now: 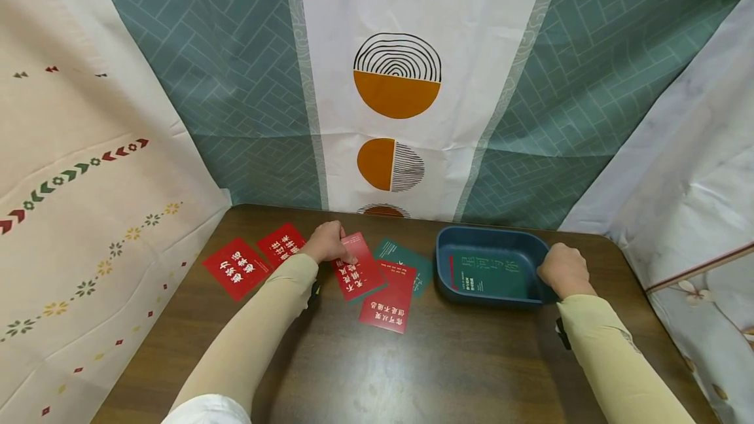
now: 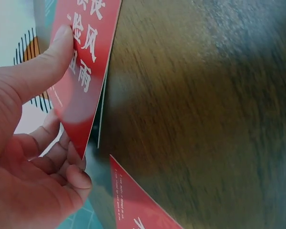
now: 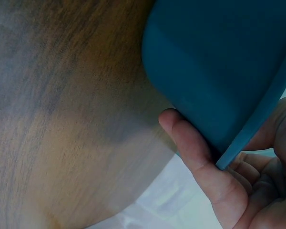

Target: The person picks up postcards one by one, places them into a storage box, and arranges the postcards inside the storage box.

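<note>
My left hand point(image 1: 326, 243) pinches the edge of a red card point(image 1: 357, 273) with white writing, thumb on its face and fingers beneath. In the left wrist view, a second card's edge point(image 2: 102, 112) shows under the held red card point(image 2: 88, 102). Another red card point(image 1: 389, 300) and a green card point(image 1: 419, 265) lie close by, overlapping. My right hand point(image 1: 565, 271) grips the right side of a dark blue tray point(image 1: 495, 233). A green card point(image 1: 491, 273) lies inside it. The right wrist view has the thumb and fingers point(image 3: 195, 148) around the tray rim.
Two more red cards point(image 1: 237, 268) point(image 1: 281, 245) lie at the left of the brown wooden table point(image 1: 412, 371). A patterned curtain point(image 1: 259, 84) hangs along the back edge, with pale cloths point(image 1: 88, 214) at both sides.
</note>
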`<state>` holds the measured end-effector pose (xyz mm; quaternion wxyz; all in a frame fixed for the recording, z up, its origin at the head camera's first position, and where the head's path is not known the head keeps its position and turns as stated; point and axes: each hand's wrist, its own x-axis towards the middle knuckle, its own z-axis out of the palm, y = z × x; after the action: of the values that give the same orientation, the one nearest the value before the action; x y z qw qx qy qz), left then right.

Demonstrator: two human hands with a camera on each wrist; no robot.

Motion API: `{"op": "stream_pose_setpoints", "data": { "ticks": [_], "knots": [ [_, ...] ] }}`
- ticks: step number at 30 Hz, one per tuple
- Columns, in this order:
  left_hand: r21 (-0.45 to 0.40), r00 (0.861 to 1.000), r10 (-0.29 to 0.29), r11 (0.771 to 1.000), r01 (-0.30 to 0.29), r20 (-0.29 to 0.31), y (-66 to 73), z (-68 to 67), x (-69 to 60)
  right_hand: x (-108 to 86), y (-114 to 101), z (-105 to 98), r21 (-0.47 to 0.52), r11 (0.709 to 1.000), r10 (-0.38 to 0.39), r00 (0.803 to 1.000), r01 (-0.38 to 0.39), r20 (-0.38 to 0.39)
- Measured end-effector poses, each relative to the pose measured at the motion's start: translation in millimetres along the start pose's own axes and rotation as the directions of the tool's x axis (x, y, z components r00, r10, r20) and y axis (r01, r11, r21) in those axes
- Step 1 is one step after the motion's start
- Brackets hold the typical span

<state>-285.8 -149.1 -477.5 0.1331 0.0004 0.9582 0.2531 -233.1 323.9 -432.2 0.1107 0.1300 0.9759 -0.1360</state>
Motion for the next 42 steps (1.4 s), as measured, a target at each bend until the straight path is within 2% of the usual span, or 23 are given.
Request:
{"op": "stream_pose_setpoints", "data": {
  "ticks": [8, 16, 22, 26, 33, 37, 42],
  "knots": [
    [-0.069, 0.998, 0.025, 0.997, -0.029, -0.062, 2.1, -4.0, -4.3, 1.2, 0.8, 0.4, -0.005, 1.000, -0.020, 1.000, 0.020, -0.021],
    [-0.119, 0.997, -0.011, 0.993, 0.001, -0.080, 3.0, -7.8, -9.0, -0.7, 1.0, -0.8, -0.001, 1.000, -0.024, 1.000, 0.024, -0.013],
    [-0.212, 0.993, -0.013, 0.977, -0.013, -0.120, 0.7, -11.8, -12.8, -0.7, 0.8, -1.4, -0.002, 1.000, -0.024, 1.000, 0.024, -0.006],
    [-0.315, 0.991, -0.027, 0.949, -0.016, -0.132, 0.4, -16.6, -17.8, -0.3, 0.7, -1.5, -0.006, 1.000, -0.024, 1.000, 0.024, 0.001],
    [-0.468, 0.991, -0.054, 0.884, -0.009, -0.121, 2.3, -24.3, -24.1, 0.0, 2.2, -0.2, -0.015, 0.999, -0.043, 0.999, 0.043, -0.008],
    [-0.525, 0.989, -0.051, 0.850, -0.028, -0.136, 2.7, -25.2, -24.5, -0.2, 3.0, 0.9, -0.017, 0.998, -0.055, 0.998, 0.055, -0.017],
    [-0.601, 0.984, -0.047, 0.796, -0.067, -0.172, 5.3, -27.6, -26.2, -0.8, 1.9, 0.8, -0.011, 0.999, -0.049, 0.999, 0.049, -0.016]
  ]
}}
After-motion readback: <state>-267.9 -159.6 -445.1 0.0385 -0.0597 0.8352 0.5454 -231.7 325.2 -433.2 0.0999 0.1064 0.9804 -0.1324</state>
